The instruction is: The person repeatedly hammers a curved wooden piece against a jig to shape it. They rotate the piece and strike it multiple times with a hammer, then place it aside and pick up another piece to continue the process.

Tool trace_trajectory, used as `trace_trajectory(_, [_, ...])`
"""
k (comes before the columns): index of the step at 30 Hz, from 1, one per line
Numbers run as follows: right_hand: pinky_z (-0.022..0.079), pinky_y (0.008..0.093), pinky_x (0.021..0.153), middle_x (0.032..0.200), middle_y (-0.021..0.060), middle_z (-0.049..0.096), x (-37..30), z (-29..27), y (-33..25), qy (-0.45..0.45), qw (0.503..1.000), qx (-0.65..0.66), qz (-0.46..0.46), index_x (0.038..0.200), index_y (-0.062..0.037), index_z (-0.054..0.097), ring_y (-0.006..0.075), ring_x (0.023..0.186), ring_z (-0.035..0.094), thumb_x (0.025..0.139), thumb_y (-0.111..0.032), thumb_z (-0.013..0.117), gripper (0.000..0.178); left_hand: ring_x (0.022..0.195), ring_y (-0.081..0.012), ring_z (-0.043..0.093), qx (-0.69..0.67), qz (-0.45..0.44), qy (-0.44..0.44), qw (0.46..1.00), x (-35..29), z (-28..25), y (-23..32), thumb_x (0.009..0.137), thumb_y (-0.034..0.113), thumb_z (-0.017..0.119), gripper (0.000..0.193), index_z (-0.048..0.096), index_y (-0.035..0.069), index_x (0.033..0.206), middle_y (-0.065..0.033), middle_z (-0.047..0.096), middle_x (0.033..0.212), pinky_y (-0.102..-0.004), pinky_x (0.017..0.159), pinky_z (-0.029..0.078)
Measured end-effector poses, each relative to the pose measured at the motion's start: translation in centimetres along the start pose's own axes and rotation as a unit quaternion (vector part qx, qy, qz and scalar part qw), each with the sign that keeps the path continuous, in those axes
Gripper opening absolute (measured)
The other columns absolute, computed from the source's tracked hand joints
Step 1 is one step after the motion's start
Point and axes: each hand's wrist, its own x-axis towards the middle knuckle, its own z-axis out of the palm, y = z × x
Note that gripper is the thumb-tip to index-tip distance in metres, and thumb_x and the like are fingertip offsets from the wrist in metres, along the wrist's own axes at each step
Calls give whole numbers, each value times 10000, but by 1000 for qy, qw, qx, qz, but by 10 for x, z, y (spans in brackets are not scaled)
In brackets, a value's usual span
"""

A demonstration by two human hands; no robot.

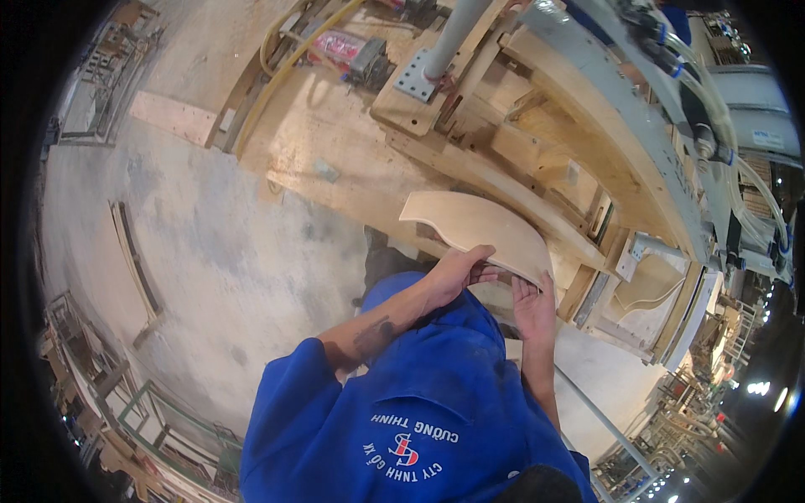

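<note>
A pale curved wooden panel (482, 225) is held in front of my body, one long edge arched and the other wavy. My left hand (463, 270) grips its near, wavy edge, thumb on top and fingers underneath. At the panel's right end, my right hand (534, 306) holds the corner, with the fingers partly hidden by the wood. Just beyond the panel stands a wooden machine frame (503, 180) with a long curved beam (604, 142) above it.
A similar curved wooden piece (650, 283) lies at the machine's right end. Clear hoses (742, 180) hang at the upper right. A yellow hose (272, 80) and a wooden board (173, 117) are at the upper left. A narrow strip (134, 260) lies on the concrete floor (226, 251).
</note>
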Motion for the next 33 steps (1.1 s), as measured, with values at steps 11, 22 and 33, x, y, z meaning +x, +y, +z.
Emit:
trace_trajectory(11, [460,392,1112,1313,114,556,3,-1,-5,8,1000,-21,-11,1328,-56,503,237,1248,552,983,-303,631,443,985,-185,682,-34,-30,19,999,-2,3,0,987,205,605,307,574,29,1237,-101,672,1134,-305,858,568])
trace_trajectory(22, [389,451,1157,1356,94,532,-12,16,-6,31,999,-23,28,1400,-83,462,233,1319,475,1014,-370,575,494,960,-166,674,-48,-25,84,995,-4,19,2,986,234,606,307,586,47,1228,-76,675,1112,-299,885,556])
trace_trajectory(33, [359,402,1178,1453,143,487,-68,12,-34,48,994,-37,-87,1413,28,428,253,1363,456,1031,-246,537,483,1108,-161,639,-35,-31,12,999,-51,57,16,985,106,606,387,499,48,1352,-77,596,1304,-325,931,571])
